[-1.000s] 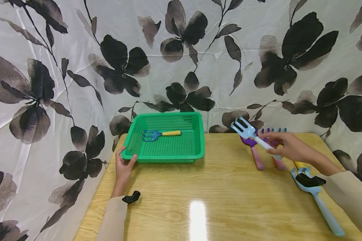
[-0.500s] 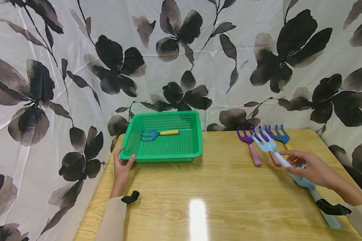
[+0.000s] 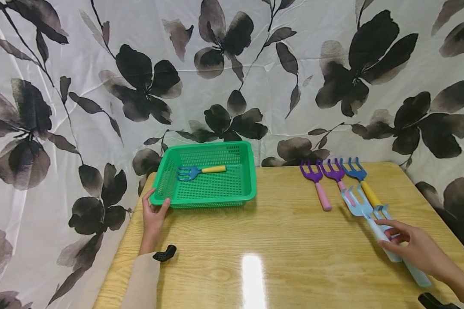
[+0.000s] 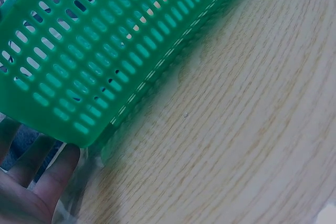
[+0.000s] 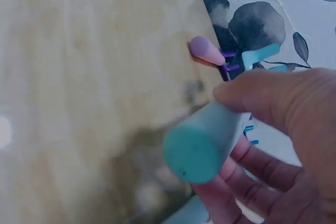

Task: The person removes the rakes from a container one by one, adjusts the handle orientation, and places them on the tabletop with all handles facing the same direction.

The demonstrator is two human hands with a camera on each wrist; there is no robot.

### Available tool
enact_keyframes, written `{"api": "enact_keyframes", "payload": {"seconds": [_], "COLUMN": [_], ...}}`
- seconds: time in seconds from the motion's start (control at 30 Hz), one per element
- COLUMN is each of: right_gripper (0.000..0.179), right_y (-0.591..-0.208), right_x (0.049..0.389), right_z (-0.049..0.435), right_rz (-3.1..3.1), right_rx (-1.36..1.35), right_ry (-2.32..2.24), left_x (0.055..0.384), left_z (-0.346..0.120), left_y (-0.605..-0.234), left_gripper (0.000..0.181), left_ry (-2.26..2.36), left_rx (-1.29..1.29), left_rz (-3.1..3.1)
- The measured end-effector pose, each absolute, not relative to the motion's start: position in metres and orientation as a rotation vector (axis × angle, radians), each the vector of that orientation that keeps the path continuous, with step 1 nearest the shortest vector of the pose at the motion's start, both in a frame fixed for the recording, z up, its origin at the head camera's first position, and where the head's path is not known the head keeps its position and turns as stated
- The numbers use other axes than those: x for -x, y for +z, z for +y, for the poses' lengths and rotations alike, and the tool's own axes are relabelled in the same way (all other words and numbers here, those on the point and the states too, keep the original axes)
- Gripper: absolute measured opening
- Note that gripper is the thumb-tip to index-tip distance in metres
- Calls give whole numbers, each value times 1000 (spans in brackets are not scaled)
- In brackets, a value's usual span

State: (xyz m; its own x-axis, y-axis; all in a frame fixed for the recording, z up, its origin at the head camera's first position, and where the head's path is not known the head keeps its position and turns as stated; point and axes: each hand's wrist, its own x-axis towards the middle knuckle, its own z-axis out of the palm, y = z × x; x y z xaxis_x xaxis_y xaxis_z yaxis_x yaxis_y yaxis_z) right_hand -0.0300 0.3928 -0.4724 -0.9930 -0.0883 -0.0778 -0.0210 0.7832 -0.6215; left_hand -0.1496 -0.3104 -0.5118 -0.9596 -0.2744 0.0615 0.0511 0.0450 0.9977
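Note:
My left hand (image 3: 153, 221) grips the front left corner of a green perforated plastic basket (image 3: 205, 201), thumb at the front rim and fingers on the left side. In the basket lies a blue hand fork with a yellow handle (image 3: 214, 169). At the right, my right hand (image 3: 417, 246) pinches the handle of a light blue hand fork (image 3: 379, 230), tines pointing away. The right wrist view shows the turquoise end of its handle (image 5: 191, 153) between thumb and fingers. Partly hidden beneath it, another light blue hand fork (image 3: 418, 274) lies on the table.
Two purple hand forks with pink handles, a left one (image 3: 322, 196) and a right one (image 3: 333, 174), lie at the back right of the wooden table (image 3: 278, 240). Beside them is a blue hand fork with a yellow handle (image 3: 371, 195). Floral cloth (image 3: 294, 98) hangs behind.
My right hand has carried the light blue hand fork rightward and toward me, from above the purple forks to over the other light blue fork. The left hand stays at the basket.

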Motion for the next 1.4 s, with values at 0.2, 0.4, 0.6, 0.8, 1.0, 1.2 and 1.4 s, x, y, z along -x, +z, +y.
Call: {"api": "enact_keyframes", "payload": {"seconds": [0.2, 0.4, 0.6, 0.8, 1.0, 1.2, 1.4], "right_gripper": [57, 57, 60, 60, 62, 64, 65], "right_y": [-479, -484, -489, -493, -494, -496, -497], "right_x": [14, 8, 5, 3, 5, 7, 6], "right_z": [385, 379, 375, 369, 365, 365, 366], "right_rz": [2828, 2871, 2821, 2754, 2729, 2714, 2711], "right_rx": [14, -2, -49, -148, -199, -203, -197], "right_ry": [-935, -856, -800, -780, -738, -701, -697], "left_x": [149, 149, 149, 150, 150, 150, 150], "left_z": [-311, -311, -310, -309, -309, -310, -310], "left_y": [-514, -515, -515, -518, -520, -521, -523], "left_gripper": [71, 72, 71, 70, 69, 70, 70], "left_ry": [-2000, -1996, -1973, -1981, -1978, -1985, -1973], "left_rx": [-217, -224, -211, -212, -199, -180, -188], "left_rz": [-2077, -2095, -2098, -2073, -2068, -2076, -2084]}}
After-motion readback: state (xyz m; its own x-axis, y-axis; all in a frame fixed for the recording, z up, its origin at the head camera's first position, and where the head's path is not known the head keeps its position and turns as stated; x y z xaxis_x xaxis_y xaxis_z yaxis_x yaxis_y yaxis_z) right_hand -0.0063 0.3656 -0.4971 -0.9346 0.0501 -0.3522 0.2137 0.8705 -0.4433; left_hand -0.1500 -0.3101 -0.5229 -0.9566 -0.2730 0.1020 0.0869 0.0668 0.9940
